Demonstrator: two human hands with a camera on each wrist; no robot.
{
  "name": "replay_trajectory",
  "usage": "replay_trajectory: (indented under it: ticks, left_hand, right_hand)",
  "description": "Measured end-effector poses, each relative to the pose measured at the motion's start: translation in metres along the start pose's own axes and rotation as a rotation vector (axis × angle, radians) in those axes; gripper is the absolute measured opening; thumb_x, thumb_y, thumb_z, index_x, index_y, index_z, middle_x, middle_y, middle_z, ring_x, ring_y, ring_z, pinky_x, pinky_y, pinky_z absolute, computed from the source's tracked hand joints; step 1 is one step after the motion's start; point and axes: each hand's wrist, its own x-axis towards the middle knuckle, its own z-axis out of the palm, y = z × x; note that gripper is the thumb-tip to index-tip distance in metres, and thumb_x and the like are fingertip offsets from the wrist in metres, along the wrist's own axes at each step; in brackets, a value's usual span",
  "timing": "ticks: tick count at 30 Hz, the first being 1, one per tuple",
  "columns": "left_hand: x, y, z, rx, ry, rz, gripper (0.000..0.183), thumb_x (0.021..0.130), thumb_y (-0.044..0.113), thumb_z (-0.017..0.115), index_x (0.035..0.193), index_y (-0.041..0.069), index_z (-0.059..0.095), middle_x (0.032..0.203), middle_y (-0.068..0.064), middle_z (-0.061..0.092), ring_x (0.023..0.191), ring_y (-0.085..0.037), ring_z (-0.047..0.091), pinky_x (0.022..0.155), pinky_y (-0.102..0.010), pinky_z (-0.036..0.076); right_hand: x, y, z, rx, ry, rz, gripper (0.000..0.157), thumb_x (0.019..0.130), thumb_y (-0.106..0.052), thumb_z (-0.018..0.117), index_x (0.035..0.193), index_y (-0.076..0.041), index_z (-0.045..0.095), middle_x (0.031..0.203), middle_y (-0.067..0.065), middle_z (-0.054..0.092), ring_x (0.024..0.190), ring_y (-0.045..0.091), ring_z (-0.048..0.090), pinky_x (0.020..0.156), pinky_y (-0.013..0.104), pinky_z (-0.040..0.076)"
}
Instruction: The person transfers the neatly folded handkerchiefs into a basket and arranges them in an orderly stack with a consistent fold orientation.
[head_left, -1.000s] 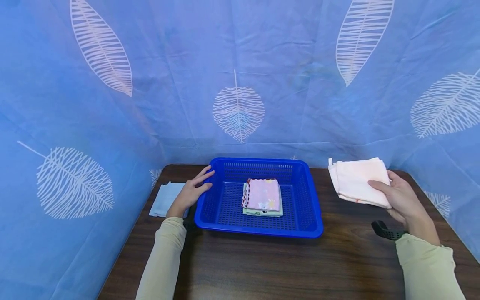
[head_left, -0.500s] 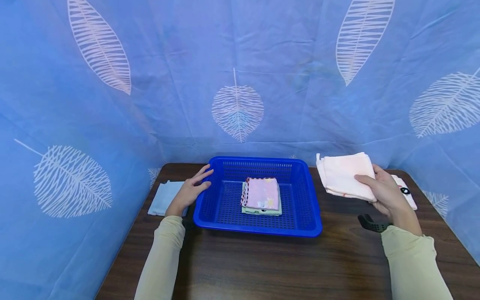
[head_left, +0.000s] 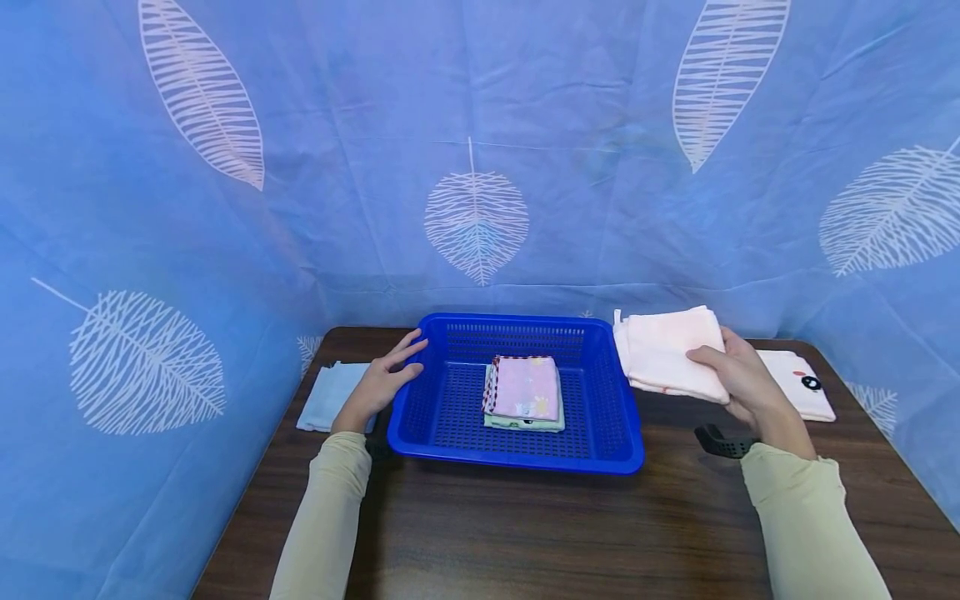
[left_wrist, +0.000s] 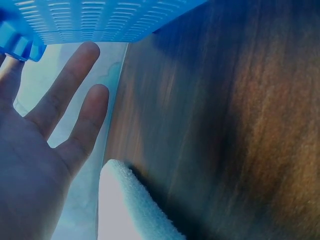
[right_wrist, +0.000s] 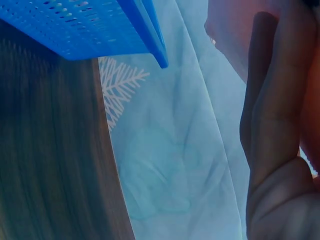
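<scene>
My right hand (head_left: 750,383) pinches a folded pale pink towel (head_left: 663,354), thumb on top, at the right side of a blue plastic basket (head_left: 517,461). This towel is off the table, and its left corner overlaps the basket's right rim in the head view. At the basket's left end, my left hand (head_left: 375,390) rests with fairly straight, spread fingers at the rim. Inside the basket lies a folded pink towel (head_left: 525,390) with a checked edge, on top of a light green one (head_left: 553,426). In the right wrist view, fingers (right_wrist: 277,140) hide most of the held towel.
A folded light blue towel (head_left: 324,398) lies left of the basket, partly behind the left forearm. On the right, a white towel (head_left: 797,387) with a printed black eye lies on the dark wooden table (head_left: 525,533). A blue leaf-patterned curtain (head_left: 360,167) hangs around the table.
My right hand has moved left with the pale pink towel, up to the basket's right rim. The white towel on the right has come into sight. The left hand has stayed put.
</scene>
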Motion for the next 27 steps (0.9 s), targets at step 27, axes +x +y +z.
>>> replay_trajectory:
  ticks: [27]
  left_hand:
    - [0.001, -0.001, 0.001, 0.018, -0.003, -0.002, 0.048, 0.102, 0.045, 0.058, 0.150, 0.037, 0.051, 0.167, 0.021, 0.028, 0.161, -0.028, 0.018, 0.122, -0.070, 0.021]
  right_hand:
    - [0.022, -0.018, 0.058, 0.070, -0.142, 0.042, 0.077, 0.105, -0.011, 0.042, 0.162, -0.005, -0.011, 0.151, 0.030, 0.030, 0.091, 0.006, 0.073, 0.077, 0.028, 0.063]
